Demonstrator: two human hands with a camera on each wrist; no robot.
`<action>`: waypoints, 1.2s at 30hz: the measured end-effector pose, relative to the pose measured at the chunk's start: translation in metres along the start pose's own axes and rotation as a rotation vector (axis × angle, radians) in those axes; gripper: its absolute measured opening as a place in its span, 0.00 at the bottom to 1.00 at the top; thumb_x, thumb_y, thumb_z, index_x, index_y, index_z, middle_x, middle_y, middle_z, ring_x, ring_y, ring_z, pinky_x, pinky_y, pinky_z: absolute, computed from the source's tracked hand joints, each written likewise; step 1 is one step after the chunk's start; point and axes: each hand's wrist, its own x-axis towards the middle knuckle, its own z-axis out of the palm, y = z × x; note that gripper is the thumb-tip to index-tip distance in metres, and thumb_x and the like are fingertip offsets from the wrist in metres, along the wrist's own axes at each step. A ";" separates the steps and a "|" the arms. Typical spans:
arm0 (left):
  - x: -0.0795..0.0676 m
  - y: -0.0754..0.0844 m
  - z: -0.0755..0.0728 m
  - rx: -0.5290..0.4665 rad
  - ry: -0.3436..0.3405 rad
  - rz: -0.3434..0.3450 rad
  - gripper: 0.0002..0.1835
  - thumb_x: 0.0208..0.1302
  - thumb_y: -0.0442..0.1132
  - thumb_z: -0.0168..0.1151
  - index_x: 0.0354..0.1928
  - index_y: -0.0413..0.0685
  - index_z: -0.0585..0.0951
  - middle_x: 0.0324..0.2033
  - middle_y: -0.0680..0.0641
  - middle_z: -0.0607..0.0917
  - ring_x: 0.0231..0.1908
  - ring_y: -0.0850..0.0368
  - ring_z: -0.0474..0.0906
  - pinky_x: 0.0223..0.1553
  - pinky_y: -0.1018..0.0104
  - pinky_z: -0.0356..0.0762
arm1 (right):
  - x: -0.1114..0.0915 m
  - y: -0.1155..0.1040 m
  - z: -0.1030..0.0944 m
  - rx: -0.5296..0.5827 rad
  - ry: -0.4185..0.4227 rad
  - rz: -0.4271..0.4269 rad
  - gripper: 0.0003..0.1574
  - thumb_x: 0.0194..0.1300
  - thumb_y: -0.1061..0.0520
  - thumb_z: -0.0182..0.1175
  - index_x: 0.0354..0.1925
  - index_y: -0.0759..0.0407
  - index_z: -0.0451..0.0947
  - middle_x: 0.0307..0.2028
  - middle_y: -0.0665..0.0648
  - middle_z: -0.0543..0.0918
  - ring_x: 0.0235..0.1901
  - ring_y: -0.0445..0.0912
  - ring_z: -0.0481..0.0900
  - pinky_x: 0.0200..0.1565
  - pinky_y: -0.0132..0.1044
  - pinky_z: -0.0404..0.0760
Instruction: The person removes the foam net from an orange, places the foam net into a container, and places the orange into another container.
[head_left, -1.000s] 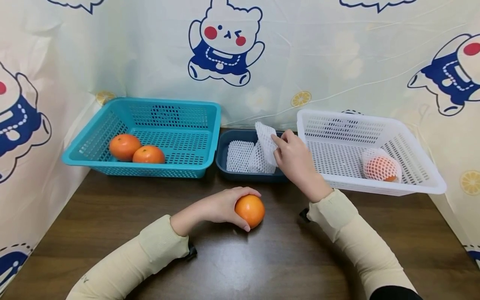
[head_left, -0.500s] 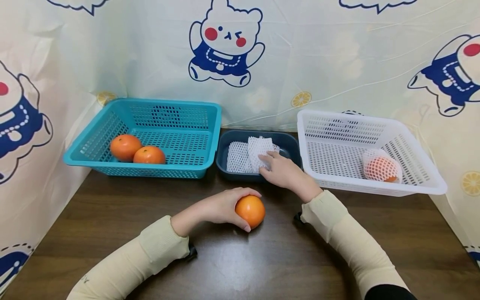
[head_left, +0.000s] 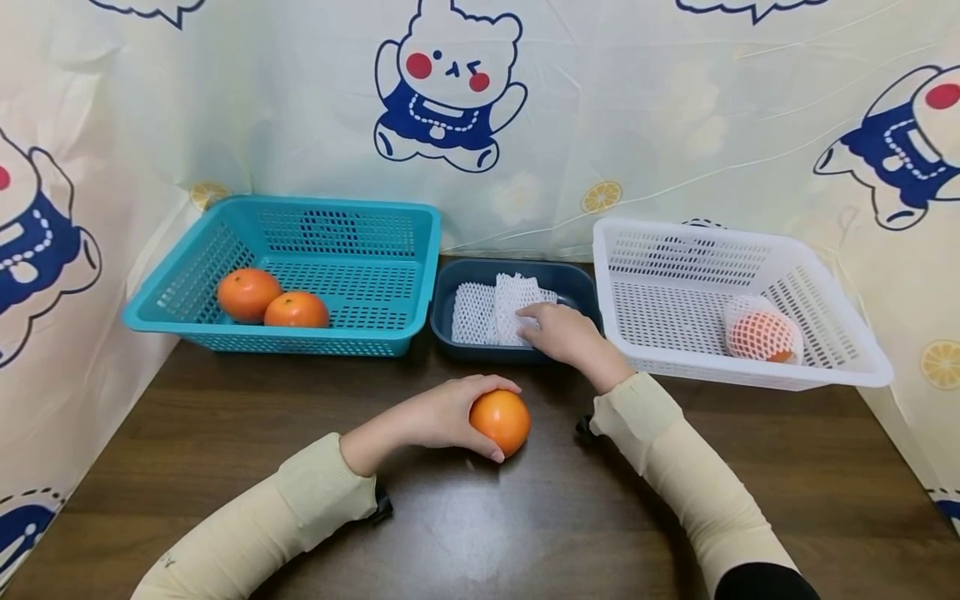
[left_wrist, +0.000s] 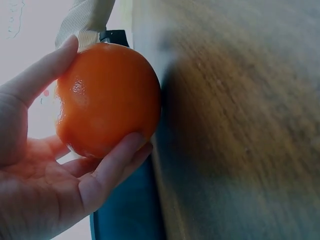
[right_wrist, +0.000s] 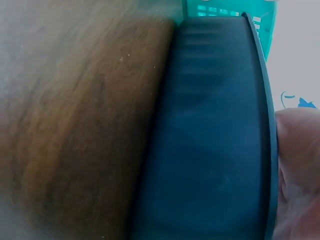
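My left hand (head_left: 442, 414) grips a smooth, glossy orange (head_left: 501, 423) close over the table, thumb on its near side and fingers on its far side. In the left wrist view the orange (left_wrist: 110, 100) fills the curve of the fingers. My right hand (head_left: 564, 332) reaches over the near rim of a navy tray (head_left: 577, 287), fingertips on a white foam net sleeve (head_left: 516, 293). Another foam net sleeve (head_left: 474, 315) lies flat beside it. The tray's wall (right_wrist: 215, 125) hides the right fingertips in the right wrist view; I cannot tell whether they pinch the sleeve.
At the left, a teal basket (head_left: 375, 215) holds two oranges (head_left: 250, 294). A white basket (head_left: 660, 308) at the right contains one orange in a foam net (head_left: 763, 333). Both baskets flank the tray along a printed curtain (head_left: 652, 100). Brown tabletop (head_left: 465, 533) extends in front.
The raised foam net sleeve has come down flat into the navy tray. My right hand has lowered and shifted slightly left onto it. The left hand and its orange have stayed put.
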 end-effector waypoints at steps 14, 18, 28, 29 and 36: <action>-0.015 -0.001 -0.013 0.002 0.102 0.017 0.41 0.52 0.49 0.81 0.69 0.50 0.75 0.61 0.46 0.79 0.52 0.51 0.76 0.54 0.53 0.76 | -0.011 -0.007 -0.017 -0.008 0.183 -0.083 0.22 0.73 0.55 0.62 0.62 0.60 0.81 0.62 0.63 0.80 0.62 0.58 0.76 0.64 0.54 0.73; -0.025 0.000 -0.026 -0.035 0.164 0.011 0.42 0.53 0.50 0.81 0.69 0.51 0.74 0.60 0.48 0.80 0.52 0.50 0.77 0.54 0.51 0.77 | -0.015 -0.012 -0.024 0.028 0.235 -0.109 0.22 0.73 0.55 0.63 0.62 0.60 0.81 0.60 0.63 0.81 0.59 0.58 0.77 0.62 0.53 0.75; -0.050 -0.005 -0.052 -0.104 0.270 -0.025 0.41 0.57 0.49 0.78 0.71 0.49 0.73 0.59 0.44 0.79 0.53 0.45 0.75 0.50 0.49 0.79 | -0.010 -0.027 -0.020 0.352 0.225 -0.174 0.23 0.75 0.56 0.61 0.64 0.58 0.80 0.57 0.59 0.84 0.51 0.53 0.82 0.50 0.44 0.85; -0.053 -0.004 -0.056 -0.113 0.276 -0.028 0.41 0.58 0.49 0.78 0.71 0.49 0.72 0.59 0.44 0.79 0.54 0.45 0.74 0.50 0.49 0.79 | -0.009 -0.029 -0.019 0.383 0.222 -0.175 0.23 0.75 0.56 0.60 0.65 0.58 0.80 0.56 0.59 0.85 0.50 0.53 0.82 0.49 0.44 0.85; -0.073 0.003 -0.086 -0.200 0.359 -0.071 0.41 0.61 0.47 0.75 0.75 0.51 0.68 0.65 0.42 0.74 0.59 0.42 0.71 0.53 0.47 0.77 | 0.001 -0.044 -0.010 0.615 0.142 -0.218 0.26 0.75 0.59 0.60 0.68 0.62 0.75 0.52 0.62 0.85 0.47 0.55 0.85 0.48 0.43 0.85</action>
